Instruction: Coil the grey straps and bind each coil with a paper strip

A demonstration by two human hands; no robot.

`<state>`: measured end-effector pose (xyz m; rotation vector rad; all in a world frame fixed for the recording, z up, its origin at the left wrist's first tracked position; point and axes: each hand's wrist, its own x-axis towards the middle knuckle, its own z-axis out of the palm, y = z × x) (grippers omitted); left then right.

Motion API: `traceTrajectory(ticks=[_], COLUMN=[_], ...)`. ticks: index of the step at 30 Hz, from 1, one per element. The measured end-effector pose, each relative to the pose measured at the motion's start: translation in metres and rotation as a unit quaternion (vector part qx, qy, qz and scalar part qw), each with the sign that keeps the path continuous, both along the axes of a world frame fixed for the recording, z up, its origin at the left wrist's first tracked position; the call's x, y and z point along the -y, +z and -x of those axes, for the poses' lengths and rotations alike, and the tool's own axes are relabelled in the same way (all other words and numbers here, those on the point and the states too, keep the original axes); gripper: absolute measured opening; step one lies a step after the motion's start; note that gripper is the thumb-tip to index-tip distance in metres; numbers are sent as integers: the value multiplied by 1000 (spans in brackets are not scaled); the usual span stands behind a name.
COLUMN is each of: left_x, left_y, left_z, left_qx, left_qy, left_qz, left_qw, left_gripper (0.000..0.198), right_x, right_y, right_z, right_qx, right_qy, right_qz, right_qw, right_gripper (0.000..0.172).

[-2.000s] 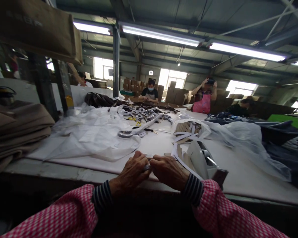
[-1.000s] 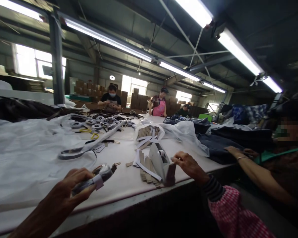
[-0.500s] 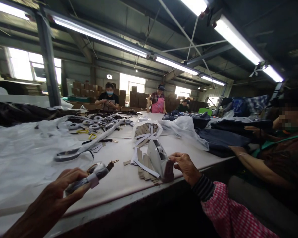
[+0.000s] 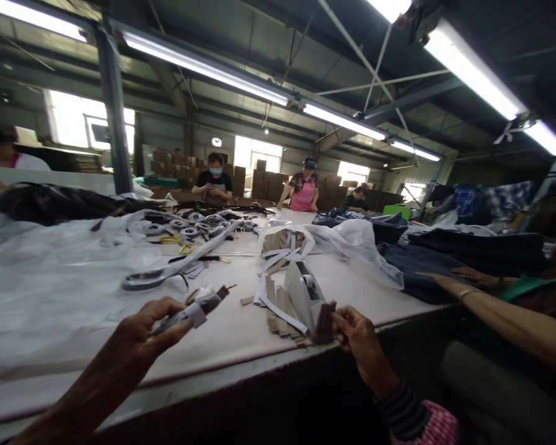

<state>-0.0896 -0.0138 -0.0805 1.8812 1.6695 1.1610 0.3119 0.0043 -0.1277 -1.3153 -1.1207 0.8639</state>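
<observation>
My left hand (image 4: 155, 324) is closed around a bundled strap (image 4: 207, 304), dark and partly in clear plastic, with a pale paper band round it and a small metal end pointing right. It is held above the near table edge. My right hand (image 4: 359, 337) pinches at the front end of a tape dispenser (image 4: 301, 293); whatever is between the fingertips is too small to make out. The dispenser stands near the table's front edge, beside a spread of grey-brown and white paper strips (image 4: 282, 315). More strips fill an open plastic bag (image 4: 285, 238) behind.
Wrapped straps (image 4: 194, 222) lie in a pile further back, near yellow-handled scissors (image 4: 185, 248). White plastic sheeting (image 4: 50, 266) covers the left. At right a co-worker's arms (image 4: 482, 303) rest on dark fabric (image 4: 412, 266). Several other people are around the table.
The view has turned a little left. My right hand has slid slightly lower at the dispenser's front end. My left hand still holds the strap. The co-worker at right has reached further over the fabric.
</observation>
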Motion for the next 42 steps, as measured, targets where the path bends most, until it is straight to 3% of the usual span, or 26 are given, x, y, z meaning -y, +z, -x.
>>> traceTrajectory(ticks=[4,7,10,14,18,24,28,31,34,37,42], left_x=[15,21,25,31,37,42,44,45,46,47,53], left_y=[8,7,2,-1,0,-5,-8,-11,-14,-18,-17], left_z=[-5,-12,-23,-38,-41,-32,-28,-28,-27,-25,-23], left_qx=[46,74,91,81,69,78,150,265,342,359,403], left_qy=[-31,-27,-18,-30,-46,-33,-33,-91,-149,-146,-163], left_qz=[8,-2,-8,-8,-45,-43,29,116,150,153,183], left_qw=[998,997,996,996,996,995,988,953,916,909,882], left_gripper=[35,29,26,20,17,16,24,35,39,39,38], right_x=[7,21,43,55,44,33,33,33,31,29,34], right_y=[-9,-11,1,21,22,9,2,-5,-13,-17,-23], right_z=[-14,1,55,150,201,214,221,228,234,238,236], right_qx=[70,84,-3,-141,-191,-204,-213,-238,-277,-274,-164], right_qy=[18,31,156,294,329,323,316,317,317,323,327], right_qz=[16,33,34,-6,-12,21,-9,-12,-10,-19,-19], right_qw=[997,995,987,945,925,924,924,918,907,905,931], right_gripper=[42,43,42,42,39,42,38,35,36,37,38])
